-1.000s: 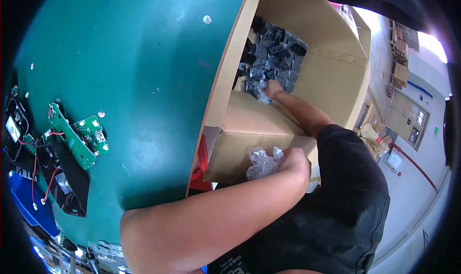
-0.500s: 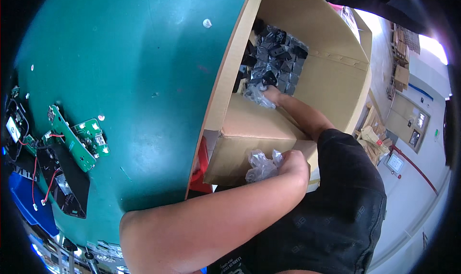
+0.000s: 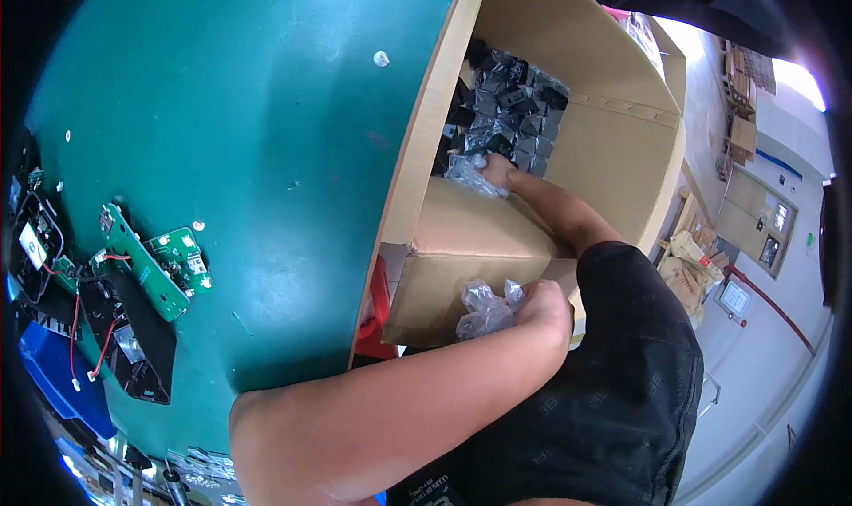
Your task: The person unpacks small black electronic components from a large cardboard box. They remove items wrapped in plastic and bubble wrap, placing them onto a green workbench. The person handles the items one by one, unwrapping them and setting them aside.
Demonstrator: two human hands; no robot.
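A tall open cardboard box (image 3: 621, 142) stands against the table's edge, with several black and grey plastic parts (image 3: 519, 98) inside, many wrapped in clear film. My right hand (image 3: 499, 170) reaches deep into it, fingers closed on a clear plastic bag (image 3: 470, 174), beside a black part. Closer to my body, my left hand (image 3: 543, 304) is closed round another crumpled clear plastic bag (image 3: 484, 309), in front of the folded-down cardboard flap (image 3: 470, 271). The fingertips of both hands are partly hidden; whether either bag holds anything, I cannot tell.
On the green table (image 3: 266, 133), at the left, lie green circuit boards (image 3: 146, 262) and an opened black housing (image 3: 133, 337) with red wires. A blue bin (image 3: 62, 377) is below them. A red container (image 3: 377, 315) sits between table and box. Pallets and cartons (image 3: 741, 138) stand far right.
Both hands keep nearly the same places and their hold on the bags. The view has shifted slightly, so the table things appear a little further right and lower.
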